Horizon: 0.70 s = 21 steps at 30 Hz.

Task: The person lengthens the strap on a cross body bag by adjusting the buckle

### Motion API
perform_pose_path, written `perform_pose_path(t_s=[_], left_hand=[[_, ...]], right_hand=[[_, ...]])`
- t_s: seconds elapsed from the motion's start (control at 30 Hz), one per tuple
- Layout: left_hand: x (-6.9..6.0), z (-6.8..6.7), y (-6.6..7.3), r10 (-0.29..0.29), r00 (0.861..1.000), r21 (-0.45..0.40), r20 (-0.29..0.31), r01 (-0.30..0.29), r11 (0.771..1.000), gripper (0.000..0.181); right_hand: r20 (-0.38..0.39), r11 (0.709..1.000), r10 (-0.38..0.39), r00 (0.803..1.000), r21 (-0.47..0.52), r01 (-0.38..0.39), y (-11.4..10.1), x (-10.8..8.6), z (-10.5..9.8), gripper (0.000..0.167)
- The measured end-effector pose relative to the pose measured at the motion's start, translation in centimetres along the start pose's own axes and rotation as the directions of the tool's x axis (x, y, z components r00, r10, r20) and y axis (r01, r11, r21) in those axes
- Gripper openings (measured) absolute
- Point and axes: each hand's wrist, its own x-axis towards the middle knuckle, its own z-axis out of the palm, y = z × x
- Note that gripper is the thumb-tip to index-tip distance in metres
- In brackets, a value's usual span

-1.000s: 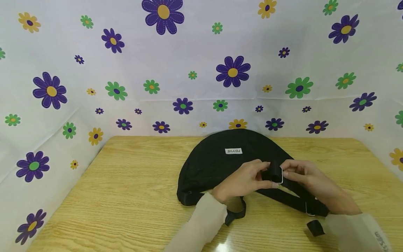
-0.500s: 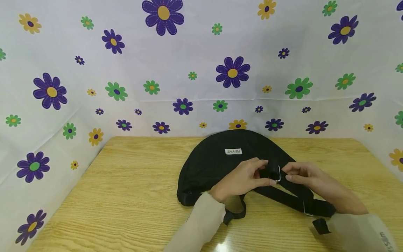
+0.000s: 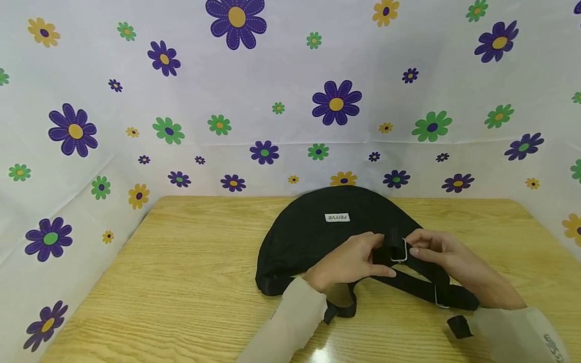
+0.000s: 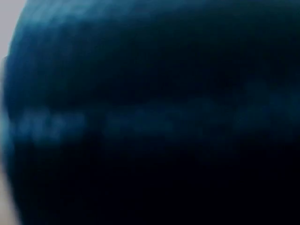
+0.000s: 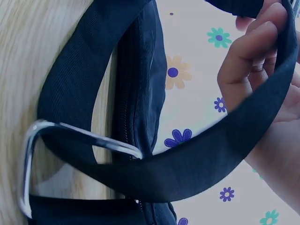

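Note:
A black half-moon bag (image 3: 290, 242) with a white label lies on the wooden table, its long black strap (image 3: 415, 286) toward the person. My left hand (image 3: 345, 262) holds a raised loop of strap from the left, its thumb apart from the metal buckle (image 3: 399, 260). On the buckle's other side, my right hand (image 3: 447, 254) pinches the strap between thumb and index finger. A second metal buckle (image 3: 437, 298) sits lower on the strap; the right wrist view shows a metal buckle (image 5: 28, 164) with strap curving up to the right hand (image 5: 253, 65). Blurred dark fabric (image 4: 150, 93) fills the left wrist view.
A loose strap end (image 3: 459, 326) lies by the right sleeve, and another strap piece (image 3: 342, 308) hangs under the left wrist. Behind the wooden table (image 3: 181, 262) rises a white flowered cloth (image 3: 272, 75).
The left thumb has dropped away from the buckle, which shows more fully. My right hand slid slightly rightward along the strap, then back toward the buckle. The bag stays in place.

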Motion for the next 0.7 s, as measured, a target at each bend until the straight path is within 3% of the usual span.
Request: perform_pose_path(t_s=[0.23, 0.33, 0.5, 0.7], left_hand=[[-0.1, 0.1, -0.2, -0.002, 0.999, 0.014, -0.033, 0.002, 1.000, 0.030], [-0.1, 0.1, -0.2, -0.002, 0.998, -0.001, -0.056, 0.002, 1.000, 0.033], [0.0, 0.2, -0.3, 0.019, 0.996, 0.002, -0.085, -0.019, 1.000, 0.031], [0.0, 0.3, -0.3, 0.051, 0.997, 0.053, -0.066, -0.047, 0.997, 0.024]], right_hand=[[-0.060, 0.993, 0.093, 0.994, -0.069, -0.097, -0.7, 0.0, 0.5, 0.040], [-0.072, 0.988, 0.052, 0.996, -0.140, -0.062, -0.9, 0.2, 0.9, 0.037], [-0.060, 0.985, -0.034, 0.998, -0.173, 0.023, -1.3, 0.7, 1.6, 0.043], [-0.131, 0.969, -0.035, 0.991, -0.246, 0.002, -2.0, 1.1, 2.8, 0.047]])
